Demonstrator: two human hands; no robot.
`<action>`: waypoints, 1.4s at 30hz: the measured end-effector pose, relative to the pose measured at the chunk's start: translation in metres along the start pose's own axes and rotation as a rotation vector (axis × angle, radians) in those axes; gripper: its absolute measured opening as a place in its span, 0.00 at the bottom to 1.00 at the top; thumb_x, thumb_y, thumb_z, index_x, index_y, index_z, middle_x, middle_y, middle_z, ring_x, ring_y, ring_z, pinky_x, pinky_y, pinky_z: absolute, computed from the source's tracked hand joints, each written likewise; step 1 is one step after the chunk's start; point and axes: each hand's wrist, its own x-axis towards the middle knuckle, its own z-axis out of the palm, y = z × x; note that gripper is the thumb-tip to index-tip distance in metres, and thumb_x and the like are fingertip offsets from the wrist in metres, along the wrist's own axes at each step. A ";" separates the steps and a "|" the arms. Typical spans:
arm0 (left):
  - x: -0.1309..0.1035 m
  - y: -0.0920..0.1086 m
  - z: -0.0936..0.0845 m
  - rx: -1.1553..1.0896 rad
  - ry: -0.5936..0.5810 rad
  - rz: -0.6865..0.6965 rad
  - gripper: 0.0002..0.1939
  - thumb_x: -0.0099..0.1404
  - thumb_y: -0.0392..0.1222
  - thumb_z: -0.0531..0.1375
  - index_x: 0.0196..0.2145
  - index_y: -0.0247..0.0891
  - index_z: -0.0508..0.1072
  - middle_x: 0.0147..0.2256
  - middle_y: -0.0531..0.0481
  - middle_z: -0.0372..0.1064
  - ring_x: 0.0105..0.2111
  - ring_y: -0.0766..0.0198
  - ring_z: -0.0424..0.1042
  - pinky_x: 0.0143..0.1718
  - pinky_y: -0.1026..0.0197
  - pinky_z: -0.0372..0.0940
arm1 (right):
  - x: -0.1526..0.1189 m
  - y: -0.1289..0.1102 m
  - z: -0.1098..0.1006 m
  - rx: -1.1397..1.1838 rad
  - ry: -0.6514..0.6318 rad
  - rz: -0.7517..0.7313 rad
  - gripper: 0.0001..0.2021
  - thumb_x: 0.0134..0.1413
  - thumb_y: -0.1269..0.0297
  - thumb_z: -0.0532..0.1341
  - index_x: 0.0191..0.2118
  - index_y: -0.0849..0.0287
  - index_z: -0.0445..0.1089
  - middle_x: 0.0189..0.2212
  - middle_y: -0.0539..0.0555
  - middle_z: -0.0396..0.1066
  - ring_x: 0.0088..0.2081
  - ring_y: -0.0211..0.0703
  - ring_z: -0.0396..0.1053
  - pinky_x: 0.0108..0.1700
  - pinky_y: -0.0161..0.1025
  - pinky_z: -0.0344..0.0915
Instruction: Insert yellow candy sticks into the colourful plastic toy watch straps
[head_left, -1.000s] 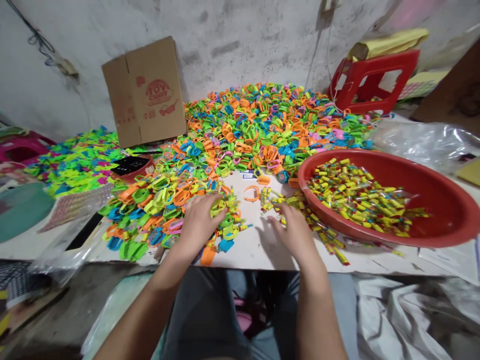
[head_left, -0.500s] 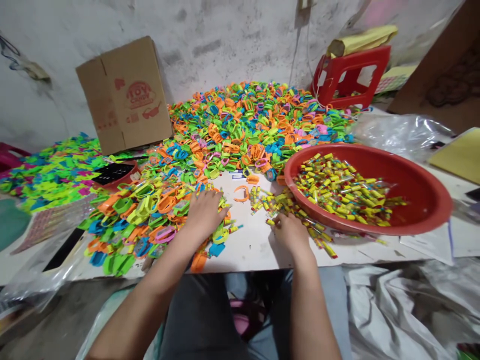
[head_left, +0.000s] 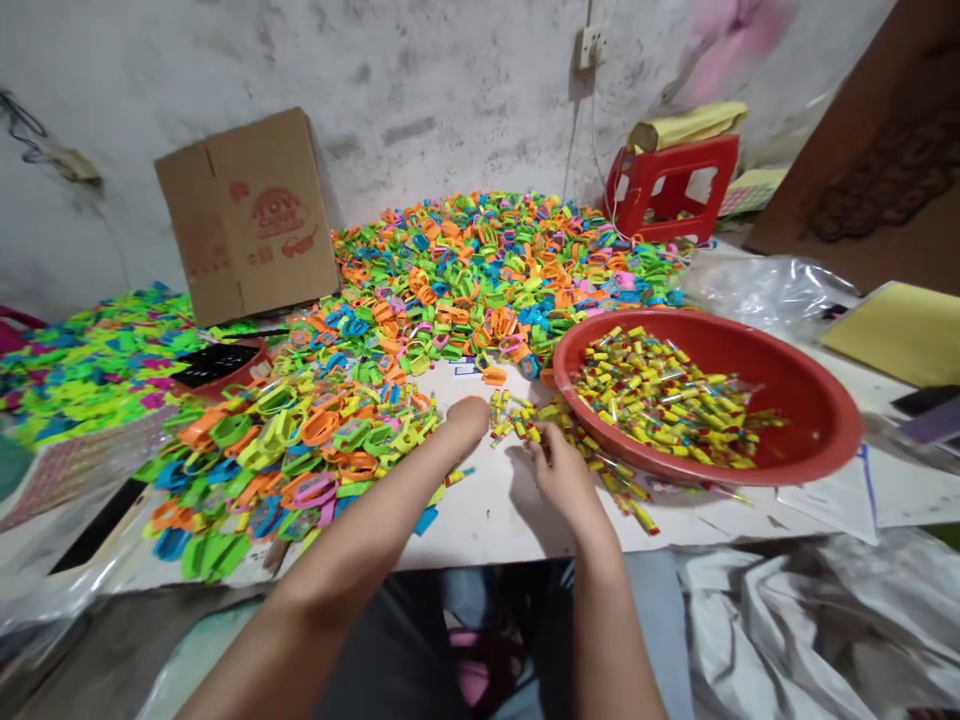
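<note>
My left hand [head_left: 468, 418] reaches over the white tabletop, where an orange toy watch lay earlier. Its fingers are turned away and hidden, so whether they grip anything is unclear. My right hand [head_left: 559, 465] is closed, thumb and fingertips pinching a small yellow candy tube [head_left: 534, 433] with a red end. Several similar tubes [head_left: 510, 415] lie loose between both hands. Left of my left hand spreads a heap of colourful toy watches [head_left: 300, 440]. A red basin [head_left: 817, 420] partly filled with yellow tubes stands to the right of my right hand.
Behind rises a larger pile of toy watches [head_left: 465, 270] against the wall. A cardboard box [head_left: 251, 220] leans at the left, near a small red container [head_left: 244, 375]. At the back right are a red stool [head_left: 694, 180] and clear plastic [head_left: 772, 285].
My left hand has moved right, from the watch heap to the spot of the single orange watch. My right hand has shifted slightly, lifting a tube near the loose ones. The camera view has tilted up.
</note>
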 end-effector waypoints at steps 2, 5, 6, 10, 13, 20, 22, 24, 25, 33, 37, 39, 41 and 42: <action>-0.015 -0.002 0.000 -0.037 0.055 0.052 0.15 0.67 0.44 0.56 0.47 0.33 0.71 0.46 0.41 0.71 0.45 0.57 0.72 0.46 0.52 0.67 | 0.002 -0.001 0.006 0.164 0.068 -0.016 0.10 0.56 0.66 0.50 0.44 0.59 0.62 0.39 0.59 0.72 0.41 0.49 0.70 0.45 0.45 0.64; -0.051 -0.009 0.002 -0.099 0.151 0.182 0.15 0.70 0.39 0.49 0.48 0.36 0.72 0.45 0.41 0.74 0.46 0.56 0.72 0.47 0.56 0.64 | 0.005 -0.005 0.014 0.370 0.204 0.020 0.09 0.54 0.59 0.54 0.39 0.57 0.61 0.37 0.56 0.69 0.41 0.47 0.67 0.45 0.44 0.64; -0.064 -0.013 0.004 -0.127 0.174 0.232 0.16 0.70 0.39 0.48 0.48 0.38 0.72 0.45 0.42 0.74 0.46 0.57 0.72 0.47 0.58 0.63 | 0.005 -0.006 0.015 0.412 0.229 0.040 0.11 0.55 0.55 0.55 0.39 0.57 0.62 0.35 0.55 0.68 0.39 0.46 0.67 0.43 0.43 0.64; -0.110 -0.036 0.012 -0.303 0.283 0.374 0.15 0.69 0.41 0.49 0.44 0.41 0.74 0.43 0.46 0.76 0.42 0.59 0.73 0.44 0.61 0.63 | 0.002 -0.017 0.014 0.709 0.100 0.113 0.21 0.54 0.43 0.57 0.39 0.58 0.67 0.21 0.44 0.58 0.22 0.36 0.56 0.24 0.32 0.54; -0.127 -0.055 0.017 -0.322 0.312 0.341 0.15 0.67 0.39 0.49 0.44 0.42 0.75 0.41 0.46 0.76 0.40 0.58 0.74 0.43 0.60 0.65 | -0.005 -0.029 0.011 0.980 -0.109 0.173 0.24 0.48 0.40 0.62 0.37 0.60 0.69 0.15 0.40 0.48 0.17 0.31 0.44 0.19 0.31 0.42; -0.143 -0.082 0.031 -0.463 0.361 0.304 0.15 0.64 0.36 0.52 0.45 0.42 0.74 0.47 0.45 0.75 0.49 0.55 0.72 0.53 0.54 0.63 | -0.017 -0.056 0.016 1.181 -0.435 0.258 0.21 0.45 0.44 0.66 0.30 0.58 0.64 0.10 0.38 0.48 0.14 0.28 0.37 0.17 0.30 0.35; -0.148 -0.083 0.037 -0.749 0.437 0.291 0.17 0.66 0.42 0.52 0.51 0.41 0.68 0.50 0.43 0.72 0.49 0.57 0.72 0.53 0.53 0.64 | -0.018 -0.061 0.018 1.208 -0.402 0.248 0.21 0.43 0.44 0.67 0.28 0.57 0.62 0.11 0.39 0.50 0.14 0.28 0.40 0.18 0.30 0.38; -0.153 -0.081 0.043 -1.098 0.480 0.273 0.23 0.66 0.48 0.54 0.57 0.42 0.60 0.50 0.41 0.71 0.46 0.59 0.74 0.49 0.54 0.67 | -0.020 -0.065 0.018 1.212 -0.365 0.234 0.22 0.42 0.44 0.68 0.26 0.57 0.60 0.12 0.40 0.51 0.16 0.29 0.43 0.19 0.30 0.42; -0.155 -0.079 0.045 -1.244 0.475 0.262 0.26 0.64 0.51 0.56 0.57 0.41 0.58 0.50 0.41 0.71 0.44 0.60 0.75 0.47 0.55 0.68 | -0.021 -0.066 0.018 1.203 -0.355 0.228 0.23 0.42 0.44 0.68 0.25 0.56 0.59 0.12 0.41 0.51 0.16 0.30 0.44 0.20 0.30 0.43; -0.163 -0.066 0.048 -1.749 0.102 0.131 0.24 0.54 0.56 0.65 0.41 0.37 0.67 0.47 0.43 0.71 0.45 0.56 0.73 0.40 0.57 0.72 | -0.028 -0.068 0.017 0.999 -0.334 0.096 0.26 0.43 0.37 0.64 0.24 0.57 0.61 0.17 0.43 0.52 0.19 0.31 0.47 0.21 0.31 0.43; -0.165 -0.075 0.046 -1.790 -0.045 0.087 0.21 0.54 0.54 0.66 0.39 0.36 0.70 0.44 0.43 0.73 0.42 0.58 0.75 0.39 0.58 0.71 | -0.030 -0.067 0.008 0.841 -0.464 -0.014 0.23 0.44 0.43 0.67 0.22 0.59 0.66 0.16 0.44 0.54 0.18 0.30 0.45 0.21 0.32 0.39; -0.165 -0.083 0.043 -1.733 -0.098 0.068 0.20 0.53 0.53 0.67 0.38 0.36 0.71 0.41 0.45 0.74 0.38 0.60 0.75 0.39 0.60 0.70 | -0.031 -0.065 0.003 0.816 -0.499 -0.024 0.21 0.45 0.45 0.67 0.22 0.60 0.67 0.15 0.44 0.53 0.18 0.30 0.44 0.21 0.33 0.38; -0.165 -0.090 0.039 -1.684 -0.152 0.070 0.19 0.51 0.50 0.68 0.35 0.35 0.72 0.42 0.45 0.74 0.37 0.63 0.75 0.40 0.61 0.70 | -0.033 -0.065 0.000 0.825 -0.542 -0.014 0.21 0.48 0.45 0.65 0.23 0.59 0.65 0.14 0.43 0.53 0.17 0.30 0.45 0.21 0.32 0.39; -0.165 -0.093 0.037 -1.667 -0.171 0.075 0.17 0.51 0.49 0.69 0.33 0.35 0.72 0.43 0.45 0.74 0.36 0.64 0.75 0.40 0.61 0.69 | -0.034 -0.066 -0.001 0.832 -0.564 -0.011 0.21 0.49 0.44 0.64 0.23 0.59 0.64 0.13 0.43 0.53 0.17 0.30 0.46 0.21 0.32 0.39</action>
